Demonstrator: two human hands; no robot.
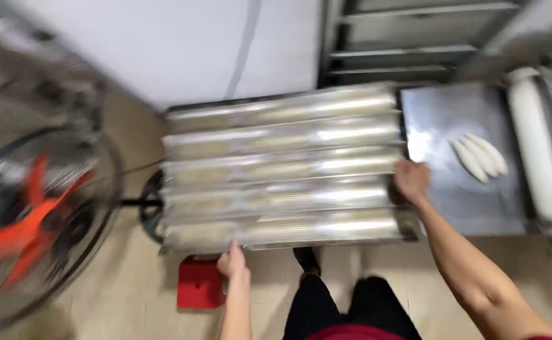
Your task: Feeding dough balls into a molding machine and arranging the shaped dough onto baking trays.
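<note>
Right now you have both hands on a long, ridged baking tray (282,167), a channelled one whose five troughs each hold a pale length of dough. Your left hand (233,261) pinches the near edge at its lower corner, fingers closed over the rim. Your right hand (411,181) grips the right end of the tray, curled around it where it meets the steel desk (452,113). The tray sits level in the air, above the floor and in front of a white wall panel (181,44), just left of that desk and touching or nearly touching its edge; the blur makes it hard to tell which.

As far as the work goes, the tray looks fully loaded, every trough filled, so the shaping for this batch seems done. Still left on the desk are three small white dough pieces (479,157) lying side by side, with a long white roll (536,145) at the far right. A metal rack (408,38) stands behind the desk, a fan (36,220) with orange blades at your left, and a red block (200,284) lies on the floor.
</note>
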